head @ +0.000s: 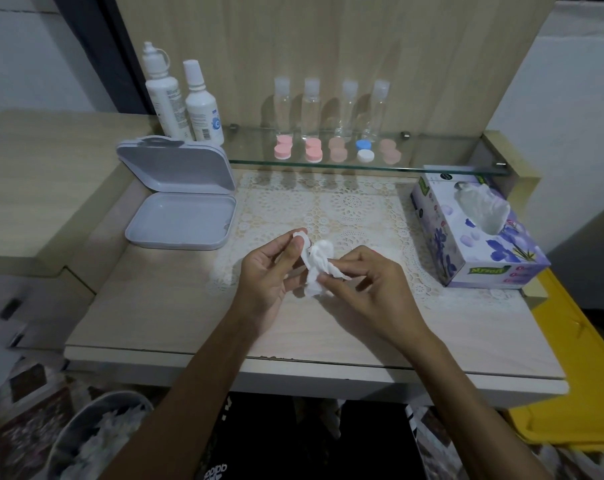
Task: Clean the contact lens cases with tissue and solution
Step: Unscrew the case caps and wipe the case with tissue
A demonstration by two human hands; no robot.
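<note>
Over the lace mat, my left hand (271, 271) pinches a small white lens case piece (299, 236) between thumb and fingertips. My right hand (366, 282) grips a crumpled white tissue (319, 266) and holds it against that piece. Several lens cases sit in pairs on the glass shelf: pink ones (282, 151), pale pink ones (338, 152) and a blue and white one (364, 150). Two white solution bottles (203, 109) stand at the shelf's left end. A floral tissue box (477, 237) with a tissue sticking up stands at the right.
An open grey hinged box (181, 220) lies at the table's left. Several clear empty bottles (311, 109) line the back of the glass shelf (432, 168). A bin holding used tissues (99, 441) is on the floor at lower left. A yellow board (570, 375) lies to the right.
</note>
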